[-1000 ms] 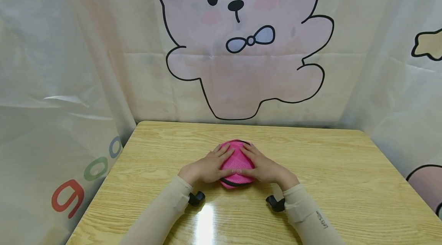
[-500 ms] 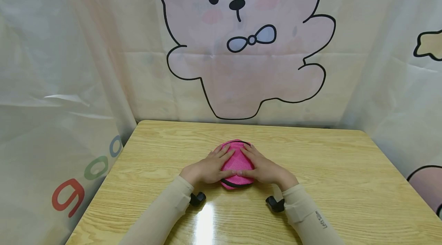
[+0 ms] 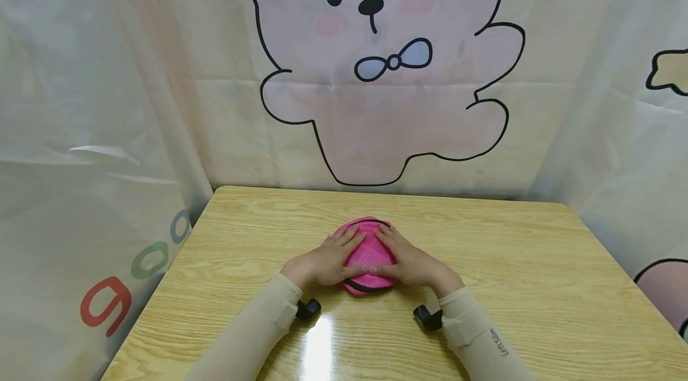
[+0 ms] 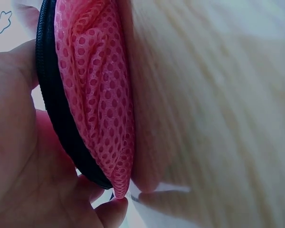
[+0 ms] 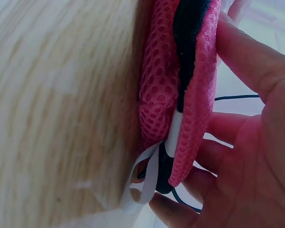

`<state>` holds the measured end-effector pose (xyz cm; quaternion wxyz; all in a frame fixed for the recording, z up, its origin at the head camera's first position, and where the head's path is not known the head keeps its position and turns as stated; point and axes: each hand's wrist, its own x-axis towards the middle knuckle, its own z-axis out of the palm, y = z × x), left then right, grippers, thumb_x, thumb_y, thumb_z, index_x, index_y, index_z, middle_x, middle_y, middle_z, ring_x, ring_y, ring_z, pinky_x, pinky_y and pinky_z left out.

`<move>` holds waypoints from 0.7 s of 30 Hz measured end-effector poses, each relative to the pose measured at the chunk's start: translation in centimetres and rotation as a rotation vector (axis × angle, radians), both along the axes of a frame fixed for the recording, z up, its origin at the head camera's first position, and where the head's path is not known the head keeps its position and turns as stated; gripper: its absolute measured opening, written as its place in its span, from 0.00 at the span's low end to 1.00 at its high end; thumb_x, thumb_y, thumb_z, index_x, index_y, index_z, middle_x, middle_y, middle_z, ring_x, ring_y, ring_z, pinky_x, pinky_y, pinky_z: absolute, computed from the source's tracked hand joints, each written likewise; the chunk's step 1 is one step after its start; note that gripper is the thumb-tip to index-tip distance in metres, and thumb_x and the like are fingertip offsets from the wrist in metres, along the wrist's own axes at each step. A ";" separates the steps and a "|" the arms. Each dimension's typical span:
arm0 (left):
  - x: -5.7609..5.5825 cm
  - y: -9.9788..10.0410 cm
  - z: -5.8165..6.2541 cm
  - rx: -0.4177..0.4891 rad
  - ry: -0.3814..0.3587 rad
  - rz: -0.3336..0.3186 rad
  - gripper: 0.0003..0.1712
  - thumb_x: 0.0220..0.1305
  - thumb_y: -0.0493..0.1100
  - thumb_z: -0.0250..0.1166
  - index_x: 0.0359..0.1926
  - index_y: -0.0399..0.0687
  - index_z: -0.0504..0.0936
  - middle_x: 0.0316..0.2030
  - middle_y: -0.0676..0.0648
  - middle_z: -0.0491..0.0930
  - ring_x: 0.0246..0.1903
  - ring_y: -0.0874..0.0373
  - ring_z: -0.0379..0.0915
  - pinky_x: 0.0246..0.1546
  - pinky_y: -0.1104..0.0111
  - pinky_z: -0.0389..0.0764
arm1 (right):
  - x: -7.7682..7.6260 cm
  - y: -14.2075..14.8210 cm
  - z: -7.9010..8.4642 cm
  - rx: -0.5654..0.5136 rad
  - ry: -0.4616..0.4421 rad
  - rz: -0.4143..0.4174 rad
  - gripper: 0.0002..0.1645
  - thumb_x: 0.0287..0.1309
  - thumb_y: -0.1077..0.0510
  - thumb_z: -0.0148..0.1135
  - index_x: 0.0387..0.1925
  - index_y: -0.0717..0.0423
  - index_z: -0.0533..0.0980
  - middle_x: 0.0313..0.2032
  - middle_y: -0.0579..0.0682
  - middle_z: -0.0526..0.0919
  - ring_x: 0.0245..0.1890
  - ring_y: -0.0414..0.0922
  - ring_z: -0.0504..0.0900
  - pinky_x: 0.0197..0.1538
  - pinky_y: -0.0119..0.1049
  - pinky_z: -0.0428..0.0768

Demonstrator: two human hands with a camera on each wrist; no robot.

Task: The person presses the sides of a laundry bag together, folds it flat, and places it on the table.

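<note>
A pink mesh zip pouch (image 3: 371,246) with black zip edging lies at the middle of the table (image 3: 242,220). My left hand (image 3: 326,261) rests on its left side, fingers spread and thumb across the top. From the other side, my right hand (image 3: 414,261) lies over the pouch in a mirrored way, and the two thumb tips meet at the middle. In the left wrist view the mesh side and black zip (image 4: 57,99) show beneath the palm. A white loop strap (image 5: 142,175) hangs by the zip's end in the right wrist view.
Behind the table hangs a pale curtain (image 3: 242,148) with a pink cartoon bear. Another curtain (image 3: 80,190) with coloured letters lines the left side. A black wrist mount shows under each forearm, left (image 3: 309,309) and right (image 3: 427,317).
Both hands keep their places on the pouch. Only the head view shifts very slightly.
</note>
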<state>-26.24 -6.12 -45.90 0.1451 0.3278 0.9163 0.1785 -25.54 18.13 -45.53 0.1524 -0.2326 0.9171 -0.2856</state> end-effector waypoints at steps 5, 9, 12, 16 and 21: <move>0.0 0.0 -0.2 -0.004 0.001 -0.001 0.47 0.77 0.69 0.49 0.84 0.51 0.48 0.84 0.42 0.43 0.83 0.40 0.33 0.80 0.43 0.50 | 0.0 0.0 0.0 0.001 -0.001 0.000 0.56 0.67 0.37 0.65 0.81 0.59 0.52 0.83 0.60 0.45 0.83 0.62 0.37 0.80 0.64 0.47; 0.0 0.0 0.0 -0.005 -0.002 -0.002 0.47 0.77 0.69 0.49 0.84 0.51 0.48 0.84 0.43 0.43 0.83 0.41 0.33 0.80 0.43 0.49 | -0.1 0.0 0.0 0.000 -0.003 0.000 0.56 0.67 0.37 0.65 0.81 0.60 0.52 0.83 0.60 0.45 0.83 0.63 0.37 0.80 0.65 0.47; 0.0 0.0 0.0 -0.007 0.000 0.000 0.47 0.77 0.69 0.49 0.84 0.51 0.49 0.84 0.43 0.44 0.83 0.41 0.33 0.80 0.43 0.49 | -0.1 0.0 0.1 0.001 -0.001 0.000 0.56 0.67 0.37 0.66 0.81 0.60 0.52 0.83 0.60 0.45 0.83 0.62 0.37 0.81 0.64 0.47; 0.1 0.1 0.1 -0.008 -0.003 0.005 0.47 0.77 0.68 0.50 0.84 0.50 0.49 0.84 0.43 0.44 0.83 0.41 0.34 0.80 0.43 0.50 | -0.1 0.0 0.1 0.006 0.006 0.006 0.55 0.67 0.38 0.66 0.81 0.61 0.53 0.83 0.61 0.46 0.83 0.63 0.39 0.81 0.64 0.47; 0.1 0.3 -0.1 -0.021 -0.010 0.013 0.47 0.77 0.69 0.50 0.84 0.50 0.49 0.84 0.43 0.45 0.83 0.42 0.35 0.80 0.43 0.49 | -0.1 0.0 -0.1 0.014 0.012 0.012 0.55 0.67 0.37 0.66 0.81 0.62 0.53 0.83 0.61 0.46 0.83 0.63 0.39 0.81 0.64 0.47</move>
